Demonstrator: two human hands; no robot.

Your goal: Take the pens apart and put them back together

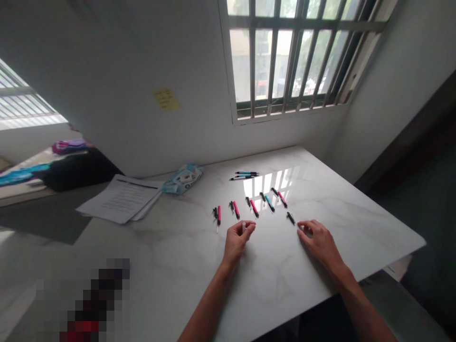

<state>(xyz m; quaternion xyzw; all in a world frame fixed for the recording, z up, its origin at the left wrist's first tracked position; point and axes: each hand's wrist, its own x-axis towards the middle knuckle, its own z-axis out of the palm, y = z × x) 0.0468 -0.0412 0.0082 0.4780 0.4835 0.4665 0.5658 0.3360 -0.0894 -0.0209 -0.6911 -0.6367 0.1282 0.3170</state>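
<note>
My left hand (238, 238) is closed around a small white pen barrel (244, 227), which sticks up between thumb and fingers over the table's near side. Over to the right, my right hand (318, 239) has its thumb and fingertips pinched at the end of a thin pen refill (294, 220) lying on the table. Beside that refill is a black pen part (290, 218). Several taken-apart pens lie in a row beyond my hands, among them a pink barrel (219, 214), a blue barrel (270, 203) and another pink barrel (282, 199), each with a black part beside it.
Farther back lie several whole pens (245, 175) in a small group. A blue-white soft packet (183, 179) and printed papers (121, 197) rest at the left against the wall. The marbled white table (160, 280) ends at a right corner below a barred window (288, 61).
</note>
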